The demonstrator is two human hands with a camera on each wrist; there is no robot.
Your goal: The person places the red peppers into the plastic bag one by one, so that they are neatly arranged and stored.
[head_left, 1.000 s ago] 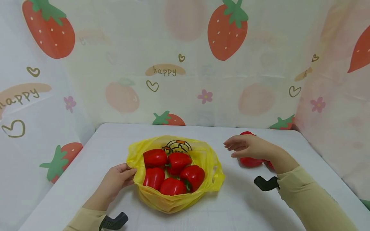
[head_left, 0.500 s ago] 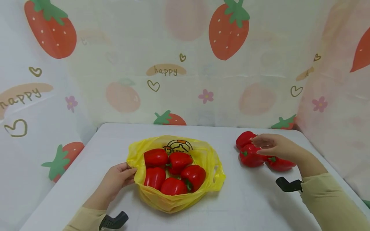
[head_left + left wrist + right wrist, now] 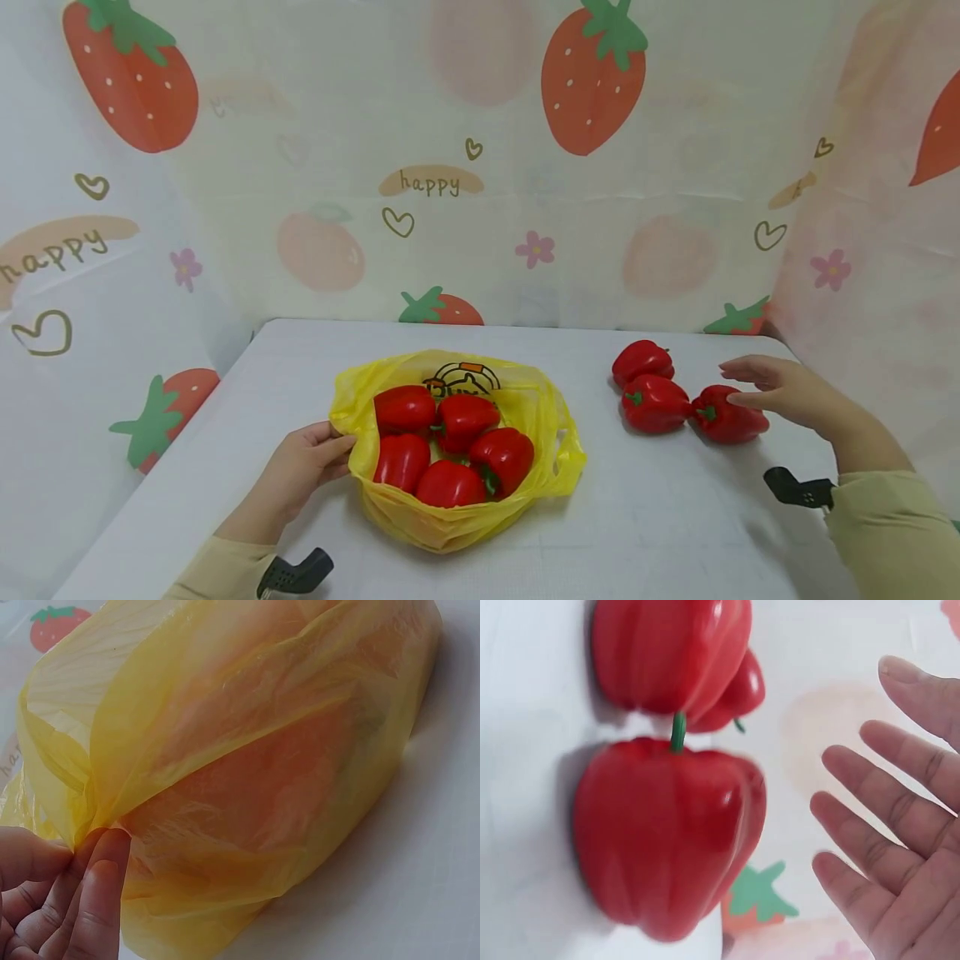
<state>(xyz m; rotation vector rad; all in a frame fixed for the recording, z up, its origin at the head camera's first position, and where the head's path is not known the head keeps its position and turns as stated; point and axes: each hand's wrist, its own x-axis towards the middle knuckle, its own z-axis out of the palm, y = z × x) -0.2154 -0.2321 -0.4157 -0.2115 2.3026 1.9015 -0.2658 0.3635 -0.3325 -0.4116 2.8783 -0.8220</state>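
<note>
Risk on white surface (image 3: pixel 615 533) rn: tearing yellow plastic bag (image 3: pixel 435 529) if yanked w/ left grip (image 3: pixel 306 462) clamped on, or rolling blocky red pepper (image 3: pixel 726 421) if bumped w/ right grip (image 3: pixel 802 398), spread nearby.

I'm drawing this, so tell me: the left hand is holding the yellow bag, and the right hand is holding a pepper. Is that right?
Not quite: the right hand isn't holding anything. The right wrist view shows a gap between it and the nearest pepper. The left hand is holding the yellow bag.
</note>
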